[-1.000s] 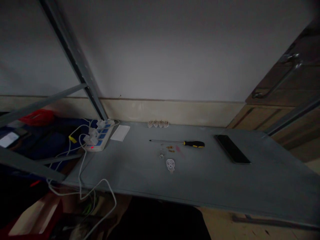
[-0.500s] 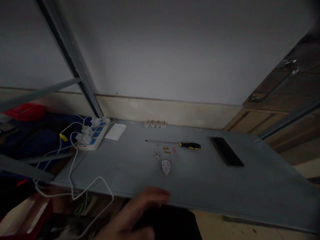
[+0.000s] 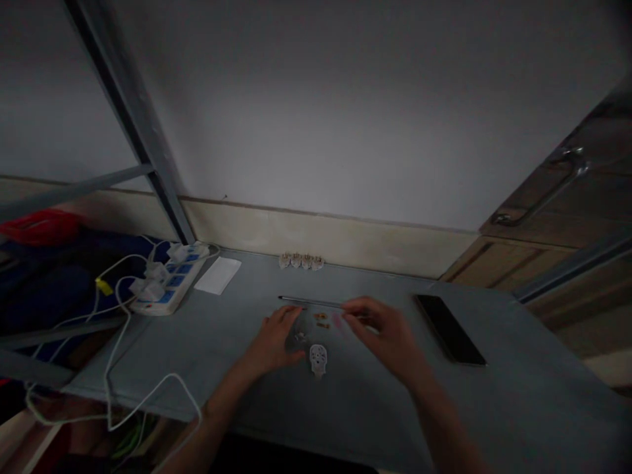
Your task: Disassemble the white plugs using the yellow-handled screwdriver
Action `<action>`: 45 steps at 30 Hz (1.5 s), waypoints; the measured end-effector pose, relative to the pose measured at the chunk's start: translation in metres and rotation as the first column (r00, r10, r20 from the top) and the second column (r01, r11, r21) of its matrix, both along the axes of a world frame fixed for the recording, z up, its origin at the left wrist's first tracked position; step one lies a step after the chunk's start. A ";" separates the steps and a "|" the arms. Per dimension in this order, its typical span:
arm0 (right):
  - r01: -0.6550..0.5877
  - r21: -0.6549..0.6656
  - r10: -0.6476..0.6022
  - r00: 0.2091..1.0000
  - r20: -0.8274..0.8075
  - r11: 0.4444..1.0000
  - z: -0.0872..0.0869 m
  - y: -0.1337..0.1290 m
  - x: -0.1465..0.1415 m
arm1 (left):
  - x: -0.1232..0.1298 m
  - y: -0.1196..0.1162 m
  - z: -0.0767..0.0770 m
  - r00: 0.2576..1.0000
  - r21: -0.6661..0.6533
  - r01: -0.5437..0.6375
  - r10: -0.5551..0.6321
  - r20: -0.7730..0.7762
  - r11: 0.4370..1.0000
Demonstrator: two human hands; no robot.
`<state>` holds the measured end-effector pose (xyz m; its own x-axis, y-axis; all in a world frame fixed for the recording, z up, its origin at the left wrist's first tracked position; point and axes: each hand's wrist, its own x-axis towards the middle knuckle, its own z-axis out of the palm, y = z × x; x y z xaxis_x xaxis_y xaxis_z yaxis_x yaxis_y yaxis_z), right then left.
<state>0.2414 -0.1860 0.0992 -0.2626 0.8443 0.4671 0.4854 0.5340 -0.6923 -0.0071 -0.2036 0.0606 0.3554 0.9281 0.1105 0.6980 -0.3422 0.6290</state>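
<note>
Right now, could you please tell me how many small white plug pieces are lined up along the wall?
4 plug pieces, in one row at the back edge of the metal shelf, behind the screwdriver.

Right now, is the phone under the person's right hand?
No, the black smartphone lies apart, to the right of the right hand.

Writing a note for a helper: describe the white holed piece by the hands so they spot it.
On the grey metal shelf, find the person's left hand and right hand. Between them, towards the front, lies a small white plug part, alone, unlike the row against the wall.
</note>
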 end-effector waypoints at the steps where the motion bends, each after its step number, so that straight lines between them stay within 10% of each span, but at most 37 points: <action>1: -0.021 -0.020 0.021 0.999 0.038 1.000 -0.008 0.006 -0.004 | -0.001 0.005 -0.001 1.000 -0.006 0.007 -0.007 0.001 1.000; 11: 0.050 -0.027 -0.047 0.993 0.112 0.998 -0.062 0.030 -0.019 | 0.003 0.026 -0.008 1.000 -0.003 0.023 -0.023 0.009 1.000; 25: 0.077 -0.002 -0.077 0.994 -0.076 0.997 -0.047 0.015 -0.040 | 0.024 0.018 -0.017 0.921 -0.084 -0.020 0.050 0.386 0.996; 45: 0.005 0.087 0.002 0.997 -0.079 0.996 -0.048 0.011 -0.041 | 0.025 0.016 -0.020 0.943 0.013 0.008 -0.012 0.334 1.000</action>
